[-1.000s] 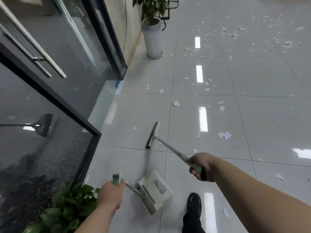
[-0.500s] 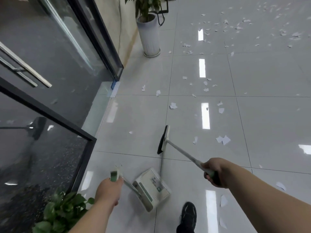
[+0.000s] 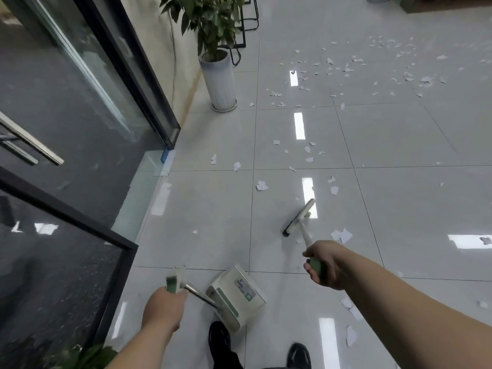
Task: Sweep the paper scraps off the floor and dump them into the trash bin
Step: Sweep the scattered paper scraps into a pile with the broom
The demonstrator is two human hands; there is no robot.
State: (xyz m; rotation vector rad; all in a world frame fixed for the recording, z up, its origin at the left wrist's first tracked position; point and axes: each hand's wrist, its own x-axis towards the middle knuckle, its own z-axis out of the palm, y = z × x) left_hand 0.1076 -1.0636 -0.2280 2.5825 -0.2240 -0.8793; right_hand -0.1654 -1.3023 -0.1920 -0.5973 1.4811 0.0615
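Note:
My right hand (image 3: 323,265) grips the green end of a white broom handle. The broom head (image 3: 299,217) rests on the tiled floor ahead, with two paper scraps (image 3: 342,234) just to its right. My left hand (image 3: 162,304) grips the green handle of a white dustpan (image 3: 235,296), which hangs low by my feet. Several white paper scraps (image 3: 262,185) lie scattered on the floor ahead, and a denser patch (image 3: 346,67) lies far off. No trash bin is in view.
A dark glass wall and door (image 3: 80,129) run along the left. A potted plant in a white pot (image 3: 219,78) stands by the wall, with black metal legs (image 3: 243,30) behind it. My black shoes (image 3: 219,339) show at the bottom. Green leaves (image 3: 87,355) sit at bottom left.
The broom head has swung to the right and a little farther ahead. I have stepped forward, so the plant pot and scraps look nearer. The dustpan keeps its place under my left hand.

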